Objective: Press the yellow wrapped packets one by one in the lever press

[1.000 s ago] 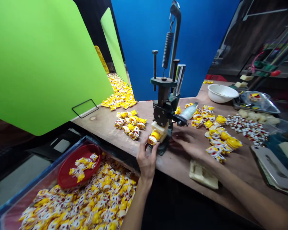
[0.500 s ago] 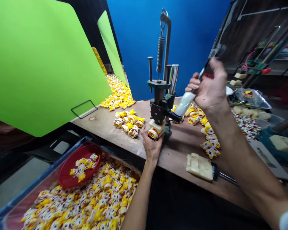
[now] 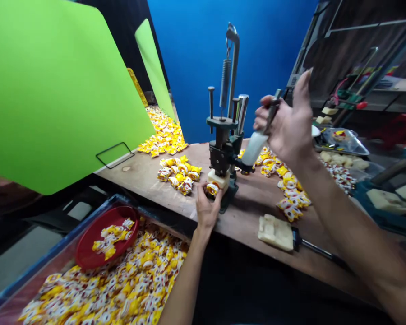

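My left hand (image 3: 207, 208) pinches a small yellow-and-white figure piece (image 3: 212, 189) between thumb and fingers at the front of a cream block (image 3: 218, 178), beneath the ram of a dark green hand press (image 3: 219, 155). Up and to the right, my right hand (image 3: 287, 128) has its fingers bent around the bare metal part of the press lever (image 3: 273, 110), thumb stretched away. White wrapping (image 3: 253, 148) covers the lever's lower part. Several yellow-and-white pieces (image 3: 180, 174) lie on the bench left of the press.
A red bowl (image 3: 83, 243) rests on a bin full of such pieces (image 3: 131, 280) at lower left. More pieces (image 3: 292, 196) lie right of the press. A cream block on a rod (image 3: 275, 232) lies near the bench edge. Green (image 3: 54, 90) and blue panels (image 3: 189, 67) stand behind.
The lever stands a little more upright, and my right hand has turned slightly with it. My left hand keeps the piece at the block. The whole view has shifted slightly.
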`<state>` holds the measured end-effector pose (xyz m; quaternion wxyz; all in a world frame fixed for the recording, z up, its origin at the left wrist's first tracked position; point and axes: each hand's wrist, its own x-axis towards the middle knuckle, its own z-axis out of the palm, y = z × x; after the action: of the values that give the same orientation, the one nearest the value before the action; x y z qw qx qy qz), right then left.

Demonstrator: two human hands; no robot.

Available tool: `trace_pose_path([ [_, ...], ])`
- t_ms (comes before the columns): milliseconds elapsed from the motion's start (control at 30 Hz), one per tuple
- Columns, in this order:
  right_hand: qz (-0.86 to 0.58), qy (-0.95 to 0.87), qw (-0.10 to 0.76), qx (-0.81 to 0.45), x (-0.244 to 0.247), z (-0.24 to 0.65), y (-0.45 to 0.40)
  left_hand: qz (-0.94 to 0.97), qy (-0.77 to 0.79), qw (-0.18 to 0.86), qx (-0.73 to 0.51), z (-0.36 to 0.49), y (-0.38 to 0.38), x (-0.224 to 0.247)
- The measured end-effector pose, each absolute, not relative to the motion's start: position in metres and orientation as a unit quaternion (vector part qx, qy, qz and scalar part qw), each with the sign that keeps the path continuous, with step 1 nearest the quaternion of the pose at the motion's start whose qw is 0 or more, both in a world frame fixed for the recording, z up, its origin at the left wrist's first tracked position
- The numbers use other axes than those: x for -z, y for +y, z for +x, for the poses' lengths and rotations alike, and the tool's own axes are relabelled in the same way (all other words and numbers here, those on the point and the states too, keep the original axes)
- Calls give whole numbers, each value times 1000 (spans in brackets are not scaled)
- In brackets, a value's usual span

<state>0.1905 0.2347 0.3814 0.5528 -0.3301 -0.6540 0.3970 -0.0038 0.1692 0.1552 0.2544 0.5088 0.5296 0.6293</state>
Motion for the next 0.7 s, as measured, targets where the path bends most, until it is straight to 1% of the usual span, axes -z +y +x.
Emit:
trace_pose_path([
  [33,-361,-589,568,-446,-383,208,253,517,537,243,-620,-7,174,-160],
  [67,-397,-534,562,-491,-376,225,268,517,547,238,-613,-10,176,-164],
  [100,-435,-504,541,-514,-362,242,277,504,558,245,-612,-13,176,-168],
  [133,-476,-508,513,-502,-344,259,279,477,568,268,-615,-17,175,-171],
  [167,-512,-543,480,-461,-323,275,274,437,571,311,-621,-21,173,-174],
  [233,-552,-656,395,-329,-286,305,248,336,546,443,-626,-31,168,-181],
  [267,-564,-708,342,-253,-272,317,230,285,519,516,-619,-35,165,-184],
  [333,-590,-770,207,-128,-251,337,192,193,457,632,-595,-43,157,-189],
  [367,-612,-775,135,-86,-244,344,175,156,430,669,-586,-46,153,-191],
  [433,-653,-756,11,-34,-232,351,152,104,396,708,-576,-49,144,-194],
  [467,-664,-747,-29,-22,-227,351,145,90,386,718,-572,-51,140,-195],
  [500,-670,-741,-48,-18,-223,350,141,86,382,723,-569,-53,136,-196],
  [567,-676,-735,-44,-23,-216,343,138,110,395,713,-569,-62,131,-196],
  [600,-677,-735,-30,-28,-214,338,139,136,413,691,-578,-69,131,-196],
  [633,-677,-735,-17,-32,-213,334,140,166,440,651,-596,-77,133,-197],
  [700,-675,-736,3,-39,-214,326,144,230,519,510,-647,-99,145,-199],
])
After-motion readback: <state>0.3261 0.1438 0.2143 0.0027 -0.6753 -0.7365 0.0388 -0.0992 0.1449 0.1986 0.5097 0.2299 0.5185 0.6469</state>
